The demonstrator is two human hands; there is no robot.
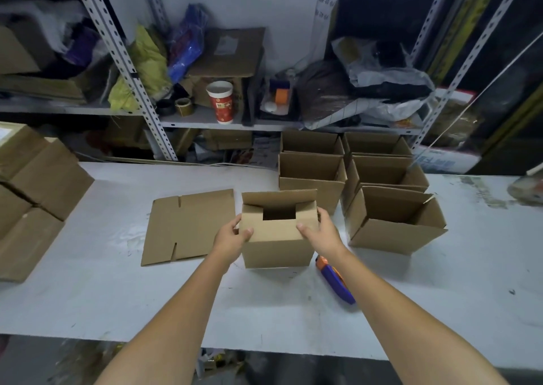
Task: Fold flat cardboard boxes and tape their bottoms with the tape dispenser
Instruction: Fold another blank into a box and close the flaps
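Note:
A small brown cardboard box (276,246) stands on the white table (117,296) in the middle. Its upward flaps are partly folded in, leaving a dark gap, and the far flap stands up. My left hand (230,239) grips its left edge, thumb on the near flap. My right hand (321,233) grips its right edge, thumb on the same flap. A flat unfolded cardboard blank (188,226) lies just left of the box. The tape dispenser (335,279), purple with an orange end, lies on the table right of the box, under my right forearm.
Several erected open boxes (393,220) stand in rows at the right rear. A stack of closed cartons (32,196) sits at the left edge. Behind the table is a metal shelf (129,70) crowded with bags, tape rolls and a red paper cup (221,102).

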